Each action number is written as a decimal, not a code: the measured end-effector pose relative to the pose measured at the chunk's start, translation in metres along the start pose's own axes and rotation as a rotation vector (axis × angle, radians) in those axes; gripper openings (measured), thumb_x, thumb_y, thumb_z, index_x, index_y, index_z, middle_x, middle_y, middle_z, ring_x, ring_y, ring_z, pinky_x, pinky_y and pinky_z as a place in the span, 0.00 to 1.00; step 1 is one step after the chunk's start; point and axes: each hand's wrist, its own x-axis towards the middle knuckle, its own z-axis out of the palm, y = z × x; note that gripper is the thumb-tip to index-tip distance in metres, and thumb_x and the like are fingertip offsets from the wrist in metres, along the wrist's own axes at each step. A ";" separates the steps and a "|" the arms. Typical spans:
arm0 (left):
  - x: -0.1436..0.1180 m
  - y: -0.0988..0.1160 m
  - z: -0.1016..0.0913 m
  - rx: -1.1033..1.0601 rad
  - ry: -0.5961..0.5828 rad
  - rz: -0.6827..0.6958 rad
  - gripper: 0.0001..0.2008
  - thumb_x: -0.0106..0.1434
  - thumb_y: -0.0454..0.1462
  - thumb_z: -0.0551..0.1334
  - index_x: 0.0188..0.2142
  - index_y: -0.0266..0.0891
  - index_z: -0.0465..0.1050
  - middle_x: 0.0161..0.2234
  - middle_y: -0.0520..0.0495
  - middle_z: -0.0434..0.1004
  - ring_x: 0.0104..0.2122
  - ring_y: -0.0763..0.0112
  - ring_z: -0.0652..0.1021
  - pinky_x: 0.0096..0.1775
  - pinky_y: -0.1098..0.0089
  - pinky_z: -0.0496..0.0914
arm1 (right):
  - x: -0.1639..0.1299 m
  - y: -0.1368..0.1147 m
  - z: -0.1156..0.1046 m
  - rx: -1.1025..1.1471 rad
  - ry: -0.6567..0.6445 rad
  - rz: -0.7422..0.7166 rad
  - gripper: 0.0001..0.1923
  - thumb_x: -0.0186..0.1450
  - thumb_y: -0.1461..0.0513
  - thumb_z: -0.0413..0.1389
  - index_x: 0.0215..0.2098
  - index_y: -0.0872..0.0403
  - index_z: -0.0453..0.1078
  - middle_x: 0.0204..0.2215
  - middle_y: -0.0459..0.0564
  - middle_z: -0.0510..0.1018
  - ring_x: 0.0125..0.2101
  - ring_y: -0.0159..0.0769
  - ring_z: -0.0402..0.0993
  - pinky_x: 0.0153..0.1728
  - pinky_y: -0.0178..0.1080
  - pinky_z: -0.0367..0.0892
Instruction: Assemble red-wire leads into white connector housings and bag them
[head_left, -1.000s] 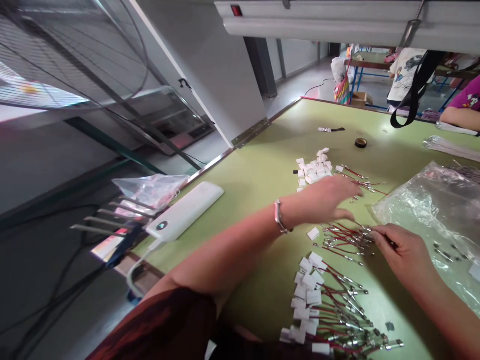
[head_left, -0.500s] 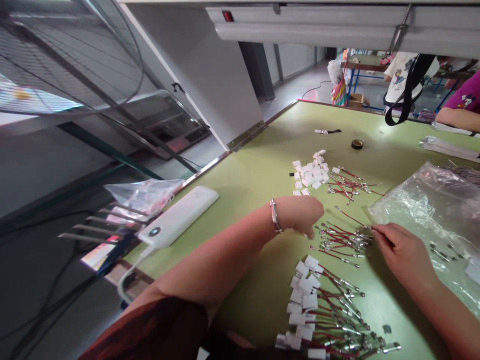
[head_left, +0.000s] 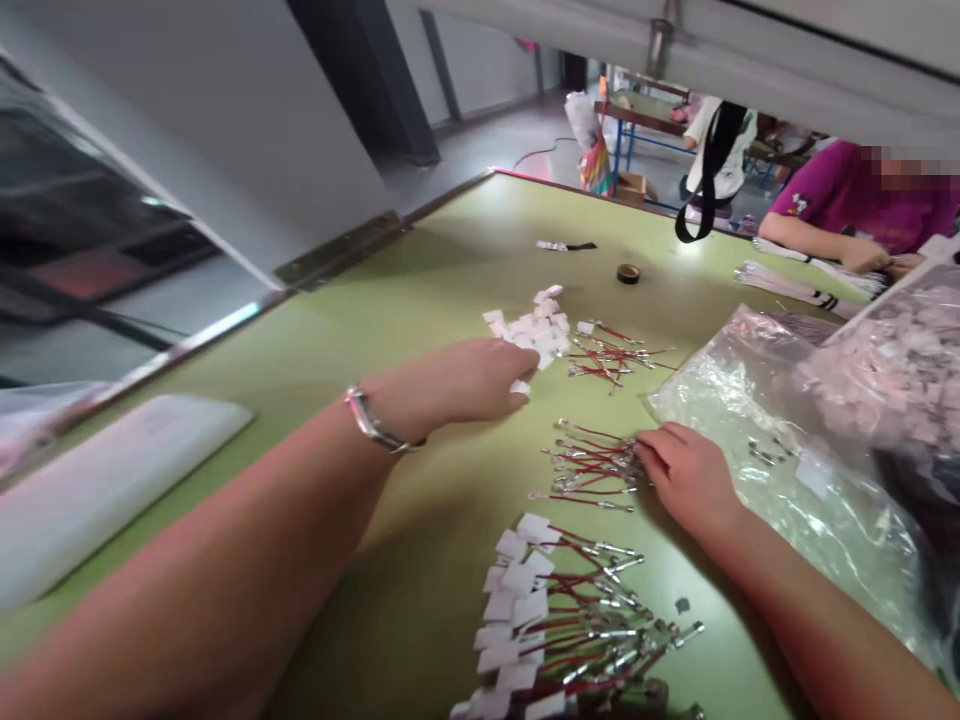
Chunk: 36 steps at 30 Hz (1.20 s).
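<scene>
My left hand (head_left: 476,382), with a metal bracelet at its wrist, reaches over the near edge of a pile of white plastic connector housings (head_left: 541,328). One white housing (head_left: 519,387) shows between its thumb and forefinger. Closed in a pinch, my right hand (head_left: 694,478) is at the right ends of several loose red wires with metal terminals (head_left: 589,462); its fingertips hold a wire end there, partly hidden. Closer to me lies a row of red wires fitted with white housings (head_left: 517,605), their metal ends pointing right. Another bunch of red wires (head_left: 611,358) lies beyond my right hand.
A clear plastic bag (head_left: 720,385) with small metal parts covers the right side, beside a container of white pieces (head_left: 892,370). Black tape (head_left: 628,273) lies farther back. A white power bank (head_left: 142,490) sits at left. A person in purple (head_left: 832,195) works across the table.
My left hand has moved from beside the loose red wires to the white housing pile, and a housing now shows at its fingertips. The view has swung right.
</scene>
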 end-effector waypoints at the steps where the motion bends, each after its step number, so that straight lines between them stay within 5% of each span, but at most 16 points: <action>1: 0.003 0.000 0.002 0.004 -0.002 -0.016 0.09 0.59 0.35 0.53 0.36 0.36 0.70 0.33 0.42 0.75 0.30 0.64 0.73 0.30 0.68 0.61 | 0.001 0.000 0.000 -0.024 -0.026 0.008 0.15 0.70 0.59 0.47 0.36 0.52 0.75 0.30 0.49 0.77 0.31 0.34 0.72 0.31 0.35 0.64; 4: 0.006 0.005 0.006 0.016 0.029 -0.044 0.10 0.61 0.36 0.53 0.37 0.36 0.71 0.35 0.41 0.76 0.32 0.63 0.74 0.30 0.68 0.60 | 0.001 0.000 -0.003 -0.098 -0.059 0.025 0.14 0.70 0.59 0.47 0.37 0.51 0.75 0.32 0.49 0.77 0.32 0.35 0.72 0.29 0.35 0.63; 12: 0.003 -0.003 0.005 -0.122 0.159 0.008 0.11 0.56 0.34 0.59 0.38 0.33 0.73 0.34 0.42 0.76 0.32 0.65 0.73 0.31 0.68 0.61 | -0.005 -0.006 -0.021 -0.079 0.109 -0.126 0.13 0.69 0.59 0.48 0.39 0.54 0.75 0.33 0.48 0.78 0.30 0.32 0.72 0.29 0.35 0.63; 16: 0.003 -0.012 -0.002 -0.466 0.280 0.066 0.10 0.55 0.34 0.60 0.37 0.34 0.76 0.27 0.49 0.75 0.26 0.73 0.71 0.31 0.71 0.62 | -0.004 -0.033 -0.023 0.030 -0.204 -0.217 0.13 0.69 0.60 0.48 0.36 0.50 0.75 0.33 0.46 0.77 0.31 0.32 0.73 0.30 0.35 0.65; 19: 0.001 -0.012 -0.005 -0.743 0.215 0.096 0.06 0.56 0.34 0.61 0.32 0.34 0.77 0.23 0.51 0.74 0.22 0.77 0.71 0.28 0.73 0.63 | 0.004 -0.055 -0.013 -0.058 -0.448 -0.168 0.12 0.68 0.62 0.48 0.36 0.50 0.75 0.36 0.48 0.77 0.36 0.37 0.74 0.33 0.38 0.66; 22: -0.009 -0.004 0.000 -1.055 0.186 0.030 0.05 0.58 0.34 0.63 0.33 0.33 0.76 0.23 0.51 0.74 0.20 0.79 0.71 0.26 0.75 0.64 | 0.014 -0.065 0.001 -0.109 -0.530 -0.096 0.13 0.69 0.61 0.46 0.39 0.52 0.73 0.39 0.51 0.76 0.40 0.41 0.74 0.36 0.40 0.66; 29: -0.030 0.014 0.049 -1.879 0.097 -0.113 0.05 0.61 0.32 0.64 0.36 0.33 0.69 0.26 0.48 0.78 0.21 0.82 0.73 0.25 0.78 0.65 | 0.021 -0.048 0.008 -0.061 -0.405 0.009 0.12 0.69 0.61 0.44 0.36 0.54 0.69 0.36 0.52 0.76 0.34 0.41 0.73 0.32 0.41 0.63; 33: -0.031 0.017 0.068 -2.057 0.077 -0.084 0.11 0.59 0.32 0.67 0.41 0.33 0.69 0.28 0.46 0.79 0.22 0.81 0.74 0.26 0.78 0.65 | 0.021 -0.043 -0.003 0.277 -0.275 0.141 0.11 0.67 0.57 0.46 0.33 0.52 0.66 0.26 0.47 0.76 0.26 0.36 0.70 0.29 0.39 0.62; 36: -0.031 0.020 0.070 -2.076 0.064 -0.040 0.13 0.59 0.34 0.67 0.43 0.32 0.71 0.28 0.46 0.79 0.22 0.81 0.74 0.26 0.77 0.66 | 0.022 -0.048 -0.005 0.511 -0.196 0.236 0.13 0.65 0.53 0.49 0.37 0.52 0.68 0.29 0.47 0.77 0.27 0.34 0.70 0.30 0.37 0.64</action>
